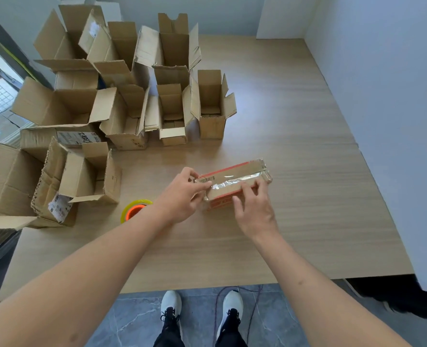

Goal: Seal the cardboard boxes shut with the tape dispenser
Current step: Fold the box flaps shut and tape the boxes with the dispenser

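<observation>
A small flat cardboard box (pixel 240 175) with red edges lies closed in the middle of the table, a shiny strip of clear tape running along its top seam. My left hand (pixel 182 196) holds the box's left end, fingers curled over the top and thumb against the end. My right hand (pixel 253 206) rests on the near side of the box, fingertips pressing its top edge. The tape roll (pixel 133 209), yellowish with an orange core, lies on the table left of my left forearm, partly hidden by it.
Several open cardboard boxes (pixel 122 116) with raised flaps crowd the table's left and back. A large one (pixel 82 181) stands just left of the tape roll. The wooden table (pixel 295 121) stretches right to a white wall (pixel 395 121). My feet stand below the front edge.
</observation>
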`<state>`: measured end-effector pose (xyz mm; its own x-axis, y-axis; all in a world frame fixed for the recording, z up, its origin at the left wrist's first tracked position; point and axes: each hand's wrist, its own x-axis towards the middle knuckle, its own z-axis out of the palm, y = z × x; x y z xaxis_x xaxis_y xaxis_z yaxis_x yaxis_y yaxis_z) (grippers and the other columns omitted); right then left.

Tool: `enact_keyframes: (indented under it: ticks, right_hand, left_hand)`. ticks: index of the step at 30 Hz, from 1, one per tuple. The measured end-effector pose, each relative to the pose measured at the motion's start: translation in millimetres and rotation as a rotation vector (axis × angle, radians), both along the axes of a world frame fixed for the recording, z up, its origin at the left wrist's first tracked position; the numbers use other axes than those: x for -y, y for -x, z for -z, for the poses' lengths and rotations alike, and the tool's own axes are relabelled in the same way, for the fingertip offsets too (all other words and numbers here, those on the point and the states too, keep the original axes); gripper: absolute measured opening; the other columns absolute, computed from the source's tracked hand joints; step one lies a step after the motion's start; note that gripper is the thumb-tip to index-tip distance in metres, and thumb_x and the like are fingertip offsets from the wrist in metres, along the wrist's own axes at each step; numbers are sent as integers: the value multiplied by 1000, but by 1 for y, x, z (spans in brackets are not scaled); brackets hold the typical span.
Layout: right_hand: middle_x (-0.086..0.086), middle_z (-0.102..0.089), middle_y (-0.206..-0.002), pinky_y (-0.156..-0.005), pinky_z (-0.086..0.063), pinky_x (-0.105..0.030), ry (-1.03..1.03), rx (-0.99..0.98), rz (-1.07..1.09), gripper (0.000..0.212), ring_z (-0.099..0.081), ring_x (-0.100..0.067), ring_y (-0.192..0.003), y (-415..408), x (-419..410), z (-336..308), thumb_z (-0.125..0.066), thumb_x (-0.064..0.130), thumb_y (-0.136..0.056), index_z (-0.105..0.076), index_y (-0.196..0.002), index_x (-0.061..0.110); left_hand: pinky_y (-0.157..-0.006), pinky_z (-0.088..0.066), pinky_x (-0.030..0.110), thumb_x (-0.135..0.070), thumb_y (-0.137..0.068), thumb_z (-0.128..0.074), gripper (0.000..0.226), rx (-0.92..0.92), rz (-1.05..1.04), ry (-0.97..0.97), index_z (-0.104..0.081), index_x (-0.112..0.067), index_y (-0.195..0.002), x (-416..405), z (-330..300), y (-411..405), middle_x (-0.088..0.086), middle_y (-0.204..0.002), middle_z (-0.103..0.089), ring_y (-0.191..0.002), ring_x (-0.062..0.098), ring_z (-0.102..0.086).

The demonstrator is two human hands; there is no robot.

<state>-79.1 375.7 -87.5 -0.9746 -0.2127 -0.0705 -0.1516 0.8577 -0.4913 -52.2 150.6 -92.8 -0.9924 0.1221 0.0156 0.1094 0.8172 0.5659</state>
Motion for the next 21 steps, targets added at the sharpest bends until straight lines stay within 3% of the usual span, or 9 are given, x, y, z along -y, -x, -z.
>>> enact_keyframes:
  ticks: [3, 6, 9, 11, 13, 15, 16, 21]
  right_hand:
    - [-13, 2, -170, -120, -21, -29, 145, 164, -48, 65, -12, -27, -156, 2, 8, 6, -59, 46, -100, -40, -155, 18]
    - [-8, 12, -170, -125, -12, -27, 286, 207, -116, 61, -1, -19, -158, 13, 9, 12, -68, 29, -97, -45, -152, 20]
    - [-10, -5, -170, -125, -24, -34, 450, 210, -94, 51, -11, -12, -155, 18, 15, 12, -70, 2, -91, -64, -136, 24]
    - [-7, -27, -165, -119, -35, -37, 480, 179, -6, 41, -37, -20, -148, 17, 16, 9, -72, 1, -88, -73, -120, 27]
    - [-2, -51, -141, -102, -51, -42, 481, 86, 62, 24, -63, -18, -115, 14, 13, 10, -78, 8, -85, -77, -100, 26]
    - [5, -54, -108, -79, -55, -36, 402, -37, 95, 10, -60, -10, -84, 8, 6, 10, -83, 16, -82, -77, -87, 22]
    - [6, -54, -97, -72, -52, -33, 350, -90, 98, 9, -56, -10, -78, 4, 3, 10, -85, 21, -81, -77, -84, 22]
    - [6, -68, -82, -67, -53, -34, 291, -189, 33, 6, -63, -15, -72, -15, -6, 14, -83, 27, -83, -78, -84, 23]
  left_hand:
    - [-86, -52, 36, -32, -95, -66, 34, 24, -24, -19, -69, -34, -129, -1, -2, -8, -2, -107, -43, -94, 17, -51]
    - [-75, -49, 25, -39, -91, -72, 34, 54, -45, -85, -71, -34, -125, -4, -7, -21, -6, -101, -43, -83, 4, -51]
    - [-70, -49, 26, -40, -82, -82, 40, 93, -39, -126, -74, -32, -120, -4, -5, -27, -7, -98, -49, -78, 0, -51]
    - [-73, -52, 35, -37, -79, -85, 38, 111, 8, -122, -76, -30, -115, -7, -5, -26, -10, -93, -56, -79, 3, -55]
    - [-75, -53, 37, -36, -78, -86, 36, 106, 27, -115, -78, -27, -112, -15, -5, -25, -10, -90, -61, -81, 9, -59]
    - [-74, -53, 37, -37, -77, -87, 35, 65, 1, -97, -79, -28, -111, -24, -7, -23, -11, -90, -57, -82, 10, -57]
    - [-73, -53, 36, -37, -76, -87, 35, 28, -8, -79, -80, -28, -109, -27, -8, -21, -10, -92, -55, -84, 11, -55]
    - [-83, -57, 41, -41, -75, -87, 28, -130, 64, 92, -81, -26, -98, -34, 2, -13, 4, -128, -57, -120, 26, -53]
